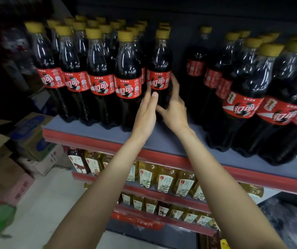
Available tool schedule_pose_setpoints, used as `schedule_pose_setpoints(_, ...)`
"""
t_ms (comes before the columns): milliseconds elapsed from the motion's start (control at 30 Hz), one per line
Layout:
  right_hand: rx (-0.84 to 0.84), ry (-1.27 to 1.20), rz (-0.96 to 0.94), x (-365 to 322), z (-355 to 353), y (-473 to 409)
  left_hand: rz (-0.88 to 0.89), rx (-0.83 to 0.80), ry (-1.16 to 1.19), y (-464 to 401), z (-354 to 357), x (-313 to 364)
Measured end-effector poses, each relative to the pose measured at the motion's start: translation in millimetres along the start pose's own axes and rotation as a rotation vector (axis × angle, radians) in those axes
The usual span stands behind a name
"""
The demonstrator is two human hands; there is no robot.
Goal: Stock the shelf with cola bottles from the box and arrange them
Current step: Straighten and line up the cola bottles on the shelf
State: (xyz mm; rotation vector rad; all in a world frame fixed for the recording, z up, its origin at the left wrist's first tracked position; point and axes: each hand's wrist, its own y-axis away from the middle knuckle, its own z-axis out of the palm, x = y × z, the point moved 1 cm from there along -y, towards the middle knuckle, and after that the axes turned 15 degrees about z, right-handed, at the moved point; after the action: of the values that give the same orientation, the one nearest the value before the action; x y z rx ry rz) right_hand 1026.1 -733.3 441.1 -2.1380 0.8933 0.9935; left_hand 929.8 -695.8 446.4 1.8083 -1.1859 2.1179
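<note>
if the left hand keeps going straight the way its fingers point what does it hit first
Most likely the cola bottle at the right end of the left group: the left hand points up and forward at its lower body, fingertips at or nearly on it. Contact is unclear from this view.

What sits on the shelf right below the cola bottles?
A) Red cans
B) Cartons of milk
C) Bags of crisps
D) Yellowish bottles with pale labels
D: under the grey shelf holding the cola bottles, a row of yellowish bottles with pale labels stands on the next level down, with no cans, bags or cartons among them.
</note>
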Motion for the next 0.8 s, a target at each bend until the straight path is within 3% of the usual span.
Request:
schedule_pose_setpoints(267,-0.047,-0.01,0.016,-6.6,-10.5,9.7,-0.032,0.056,0.064,14.2,1.7,10.5)
schedule_pose_setpoints(433,0.177,-0.115,-0.134,3.7,-54.0,75.0,0.274,0.133,0.105,42.8,12.9,26.8)
schedule_pose_setpoints(500,0.37,-0.188,-0.156,20.1,-73.7,105.8,0.309,0.027,0.153,45.1,29.2,27.7)
schedule_pose_setpoints(600,0.561,-0.228,-0.044,52.3,-91.3,128.0,0.164,-0.236,0.194,40.3,62.1,29.0)
schedule_pose_setpoints(700,0.469,-0.198,0.141,63.0,-94.3,124.0,-0.017,-0.4,0.217,37.5,92.0,27.6)
schedule_pose_setpoints(800,0.43,-0.161,0.174,64.4,-100.0,113.5,0.007,-0.418,0.168,42.2,101.3,27.2)
